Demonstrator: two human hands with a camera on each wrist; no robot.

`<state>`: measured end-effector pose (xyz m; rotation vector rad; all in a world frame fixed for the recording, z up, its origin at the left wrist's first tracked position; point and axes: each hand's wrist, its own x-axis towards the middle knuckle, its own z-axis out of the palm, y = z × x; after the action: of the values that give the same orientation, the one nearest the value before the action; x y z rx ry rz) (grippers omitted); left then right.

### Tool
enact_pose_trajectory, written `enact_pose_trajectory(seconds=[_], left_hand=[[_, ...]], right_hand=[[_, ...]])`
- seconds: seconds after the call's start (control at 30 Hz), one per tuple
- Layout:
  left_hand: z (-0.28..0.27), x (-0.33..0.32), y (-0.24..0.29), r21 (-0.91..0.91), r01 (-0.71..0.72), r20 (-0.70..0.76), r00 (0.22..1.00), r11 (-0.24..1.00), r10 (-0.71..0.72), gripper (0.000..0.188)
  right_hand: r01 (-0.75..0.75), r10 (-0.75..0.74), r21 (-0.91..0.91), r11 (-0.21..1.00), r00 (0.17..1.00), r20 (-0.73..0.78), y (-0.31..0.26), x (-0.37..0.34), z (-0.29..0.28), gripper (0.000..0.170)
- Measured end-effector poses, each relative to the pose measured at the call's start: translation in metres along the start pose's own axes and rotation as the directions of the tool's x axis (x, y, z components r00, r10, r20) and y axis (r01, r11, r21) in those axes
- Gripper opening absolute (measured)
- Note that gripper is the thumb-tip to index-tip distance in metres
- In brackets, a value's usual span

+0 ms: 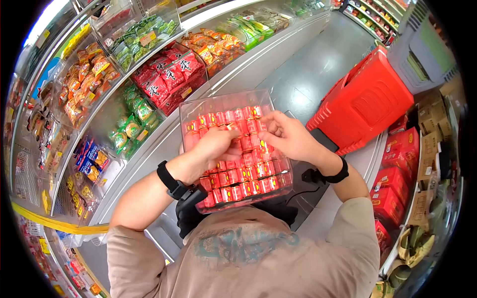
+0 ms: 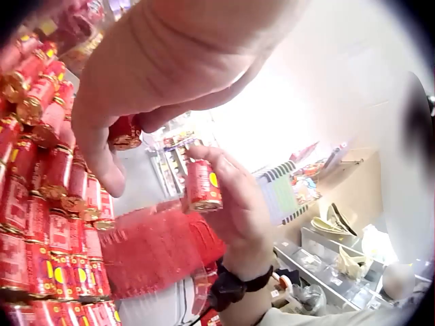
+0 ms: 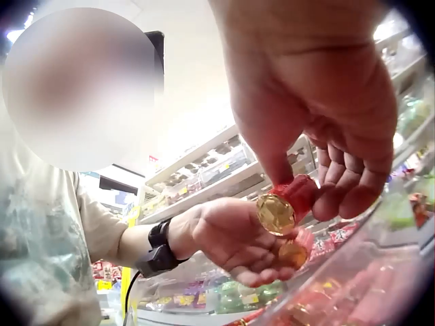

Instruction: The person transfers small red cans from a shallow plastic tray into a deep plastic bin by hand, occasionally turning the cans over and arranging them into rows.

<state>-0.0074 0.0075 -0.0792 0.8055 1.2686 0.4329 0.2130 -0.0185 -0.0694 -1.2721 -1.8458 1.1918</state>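
Observation:
A clear plastic box holds rows of small red cylindrical packs with gold ends. Over these packs, the left hand holds one red pack between thumb and fingers. The right hand is close by on the right. In the right wrist view, the right hand pinches another pack with its gold end showing. Below it is the left hand, palm up, with its pack at the fingers. The two hands appear close together but apart.
Shelf bins with orange snack packs, red bags and green packs line the left. A red crate stands at the right beside a grey one. Red boxes fill the right shelf.

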Motion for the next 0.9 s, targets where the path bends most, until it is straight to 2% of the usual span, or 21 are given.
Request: enact_pose_trajectory(seconds=[0.1, 0.17, 0.2, 0.3, 0.43, 0.57, 0.67, 0.9], left_hand=[[-0.016, 0.013, -0.011, 0.070, 0.137, -0.015, 0.991, 0.988, -0.137, 0.021], [-0.020, 0.019, -0.020, 0.105, 0.171, -0.003, 0.985, 0.980, -0.171, 0.020], [-0.022, 0.023, -0.022, 0.122, 0.182, 0.002, 0.983, 0.976, -0.184, 0.020], [-0.024, 0.031, -0.026, 0.229, 0.197, -0.057, 0.980, 0.953, -0.189, 0.020], [-0.014, 0.042, -0.033, 0.295, 0.290, -0.121, 0.957, 0.911, -0.266, 0.022], [-0.006, 0.042, -0.043, 0.381, 0.308, -0.167, 0.950, 0.872, -0.262, 0.024], [-0.006, 0.045, -0.045, 0.392, 0.255, -0.123, 0.967, 0.884, -0.225, 0.022], [-0.011, 0.074, -0.058, 0.308, 0.300, -0.175, 0.951, 0.903, -0.256, 0.021]], right_hand=[[0.074, -0.073, 0.022, 0.997, 0.996, -0.060, 0.017, -0.002, -0.004, 0.029], [0.011, -0.005, 0.090, 0.996, 0.998, -0.064, 0.007, -0.010, -0.007, 0.028], [-0.016, 0.024, 0.120, 0.993, 0.998, -0.065, 0.002, -0.011, -0.010, 0.027], [0.063, -0.064, -0.015, 0.998, 0.992, -0.112, 0.002, -0.013, -0.013, 0.025], [0.045, -0.041, 0.037, 0.998, 0.993, -0.106, 0.001, -0.020, -0.015, 0.025], [0.057, -0.054, 0.027, 0.998, 0.992, -0.117, 0.007, -0.024, -0.019, 0.026], [0.061, -0.055, 0.037, 0.997, 0.990, -0.130, 0.010, -0.026, -0.019, 0.027], [-0.030, 0.038, 0.108, 0.994, 0.996, -0.074, 0.007, -0.034, -0.022, 0.023]])
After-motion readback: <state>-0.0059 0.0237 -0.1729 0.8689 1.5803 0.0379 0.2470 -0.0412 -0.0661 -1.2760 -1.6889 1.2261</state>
